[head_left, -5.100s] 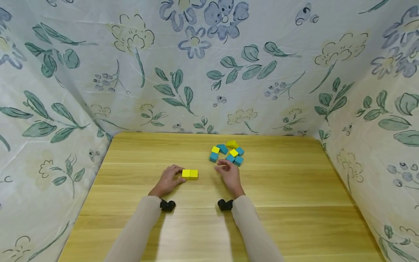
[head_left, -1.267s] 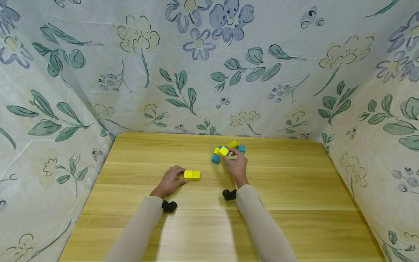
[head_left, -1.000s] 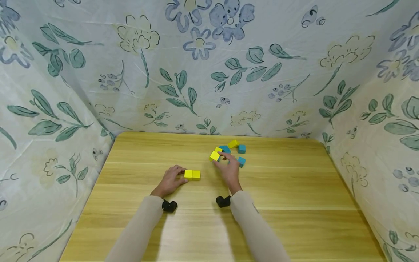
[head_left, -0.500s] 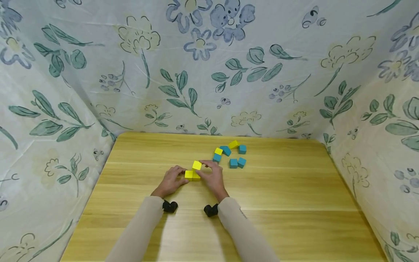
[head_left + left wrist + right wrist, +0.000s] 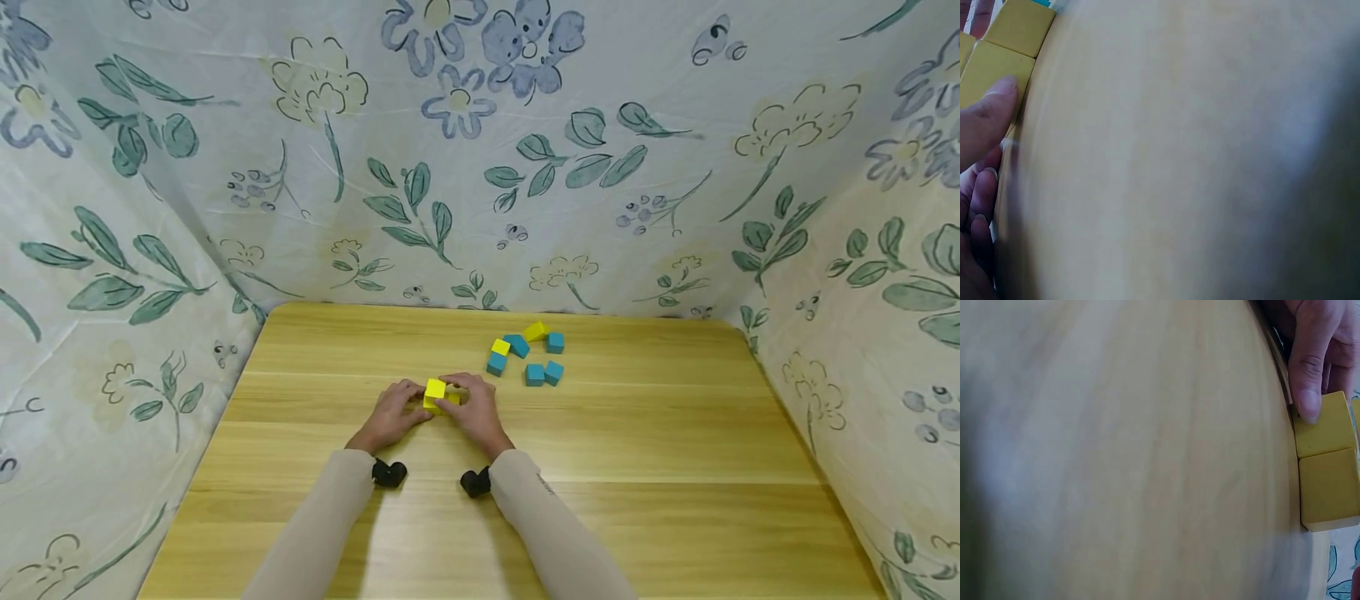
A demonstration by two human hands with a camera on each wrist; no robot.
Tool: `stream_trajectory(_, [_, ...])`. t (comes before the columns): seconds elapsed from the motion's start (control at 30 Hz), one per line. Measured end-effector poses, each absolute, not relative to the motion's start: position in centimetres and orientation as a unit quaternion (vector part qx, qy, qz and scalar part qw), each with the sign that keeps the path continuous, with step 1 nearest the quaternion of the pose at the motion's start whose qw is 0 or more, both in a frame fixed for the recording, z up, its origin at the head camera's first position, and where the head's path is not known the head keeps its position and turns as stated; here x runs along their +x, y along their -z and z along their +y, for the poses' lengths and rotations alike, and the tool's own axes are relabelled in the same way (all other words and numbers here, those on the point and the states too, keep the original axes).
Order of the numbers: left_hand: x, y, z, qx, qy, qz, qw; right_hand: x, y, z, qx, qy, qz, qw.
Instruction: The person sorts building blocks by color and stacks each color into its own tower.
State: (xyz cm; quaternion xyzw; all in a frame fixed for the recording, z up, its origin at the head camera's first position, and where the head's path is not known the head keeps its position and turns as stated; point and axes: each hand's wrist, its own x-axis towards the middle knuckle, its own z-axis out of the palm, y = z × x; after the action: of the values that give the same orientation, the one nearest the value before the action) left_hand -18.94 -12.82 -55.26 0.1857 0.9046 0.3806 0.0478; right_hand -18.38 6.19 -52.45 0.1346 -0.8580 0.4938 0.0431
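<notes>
Two yellow cubes sit side by side on the wooden table, and my left hand (image 5: 387,414) holds the left one (image 5: 996,72), its thumb on the front face. The right one (image 5: 1330,490) shows beside it in the right wrist view. Between thumb and fingers my right hand (image 5: 480,414) pinches a third yellow cube (image 5: 435,388), right over the left cube of the pair. Its thumb covers part of the lower cubes in the head view. Only the edge of that upper cube shows in the wrist views.
Behind and right of the hands lie several blue cubes (image 5: 535,375), a yellow cube (image 5: 500,346), a blue wedge-like block (image 5: 517,345) and a yellow triangular block (image 5: 536,332). A flower-patterned cloth (image 5: 480,217) hangs along the table's back and sides.
My right hand picked a yellow cube out of the group at the back and carried it left and nearer, over the right cube, then to the left one. My left hand stayed in place.
</notes>
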Motion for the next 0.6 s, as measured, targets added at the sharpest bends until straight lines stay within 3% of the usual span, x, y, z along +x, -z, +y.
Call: stream_trajectory(0.6, [-18.88, 55.20, -12.84, 0.191, -0.379, 0.905, 0.042, -18.71, 52.83, 5.99, 0.117, -0.485, -0.867, -0.006])
